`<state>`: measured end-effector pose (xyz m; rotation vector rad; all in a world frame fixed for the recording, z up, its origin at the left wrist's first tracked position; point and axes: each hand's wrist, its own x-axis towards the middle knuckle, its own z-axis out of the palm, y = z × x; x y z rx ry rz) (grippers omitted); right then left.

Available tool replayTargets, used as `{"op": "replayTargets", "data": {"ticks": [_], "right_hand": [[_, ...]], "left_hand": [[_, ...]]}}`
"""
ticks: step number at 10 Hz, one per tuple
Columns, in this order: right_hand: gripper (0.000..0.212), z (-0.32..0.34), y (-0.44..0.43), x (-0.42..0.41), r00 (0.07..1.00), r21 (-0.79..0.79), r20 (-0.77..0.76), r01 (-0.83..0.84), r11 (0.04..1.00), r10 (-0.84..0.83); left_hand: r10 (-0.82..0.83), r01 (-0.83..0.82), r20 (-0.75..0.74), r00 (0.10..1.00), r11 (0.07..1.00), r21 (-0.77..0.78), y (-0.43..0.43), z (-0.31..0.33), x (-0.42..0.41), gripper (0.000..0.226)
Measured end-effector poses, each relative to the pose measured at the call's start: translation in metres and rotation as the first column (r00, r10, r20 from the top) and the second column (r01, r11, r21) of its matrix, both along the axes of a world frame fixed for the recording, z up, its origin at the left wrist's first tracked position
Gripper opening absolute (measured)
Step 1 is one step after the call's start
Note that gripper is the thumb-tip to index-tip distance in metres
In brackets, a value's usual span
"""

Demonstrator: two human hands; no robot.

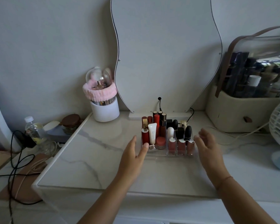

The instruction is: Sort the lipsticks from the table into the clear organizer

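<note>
Squarely, clear organizer (158,153), between left hand (132,152), right hand (207,146)

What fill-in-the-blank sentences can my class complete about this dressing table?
The clear organizer stands in front of the wavy ____.
The left hand and right hand flank the organizer, each holding ____.
The headband around the white brush holder is ____.
Missing words: mirror; nothing; pink.

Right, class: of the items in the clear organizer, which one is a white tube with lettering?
The white squeeze tube standing front left in the clear plastic organizer, between a red lipstick and a round pink pot; only it bears printed lettering.
</note>
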<state>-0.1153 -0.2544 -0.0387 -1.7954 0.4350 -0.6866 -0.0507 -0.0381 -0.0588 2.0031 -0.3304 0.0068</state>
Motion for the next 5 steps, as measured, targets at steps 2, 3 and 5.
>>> {"op": "replayTargets", "data": {"ticks": [2,3,5], "right_hand": [[0.04,-0.01,0.008,-0.002,0.999,0.008,-0.023,-0.045,0.999,0.045],[0.039,-0.01,0.01,-0.003,0.999,-0.013,-0.018,-0.041,0.999,0.041],[0.044,-0.009,0.01,-0.005,0.999,0.01,-0.039,-0.032,0.999,0.032]], "left_hand": [[-0.076,0.076,0.07,0.995,0.997,-0.009,-0.004,0.004,-0.016,0.034],[-0.072,0.073,0.062,0.995,0.997,-0.019,-0.002,0.006,-0.021,0.051],[0.047,-0.054,0.108,0.993,0.996,0.066,-0.002,-0.007,-0.021,0.065]]}}
